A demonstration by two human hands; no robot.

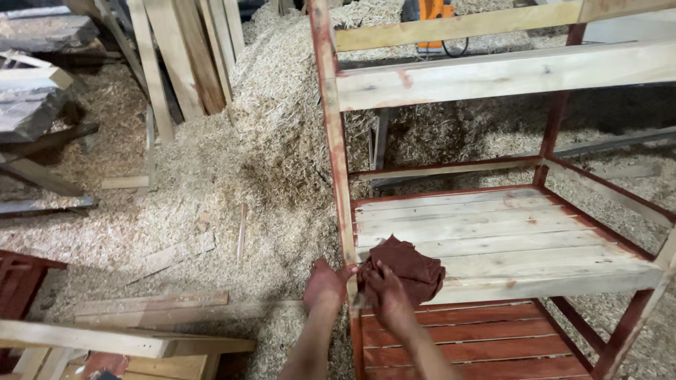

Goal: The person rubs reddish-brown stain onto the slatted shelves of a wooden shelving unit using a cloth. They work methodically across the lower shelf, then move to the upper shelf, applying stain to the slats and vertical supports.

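Note:
A wooden slatted frame with red-stained edges (493, 239) stands on a floor of wood shavings. On its pale upper shelf, at the near left corner, lies a crumpled dark red rag (412, 267). My right hand (384, 295) grips the rag's near edge. My left hand (325, 285), stained red, rests against the frame's left upright post (336, 148), its fingers touching the rag's corner. Below the shelf, the lower slats (465, 345) are stained red.
Deep wood shavings (246, 162) cover the floor. Planks lean at the back left (183, 56). Loose boards lie at the lower left (127, 331). An orange power tool (431, 17) sits behind the frame. A dark red piece (17, 281) stands at the left edge.

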